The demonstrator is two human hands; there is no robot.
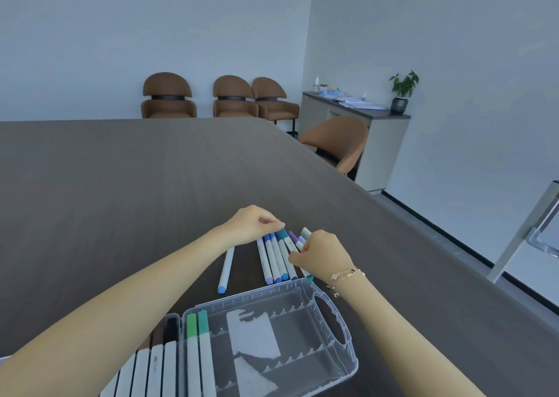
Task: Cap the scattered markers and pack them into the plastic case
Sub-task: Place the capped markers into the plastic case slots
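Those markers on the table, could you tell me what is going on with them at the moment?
A person is gathering a bunch of blue and purple markers on the dark table. The left hand pinches the bunch at its far caps, and the right hand grips it from the side. One blue-capped marker lies apart to the left. The clear plastic case sits open nearby, with two green markers in it and most slots unfilled.

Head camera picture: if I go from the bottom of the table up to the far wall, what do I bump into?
Clear plastic case with two green markers → lone blue-capped marker → row of blue and purple markers under both hands → bare dark table → three brown chairs by the wall.
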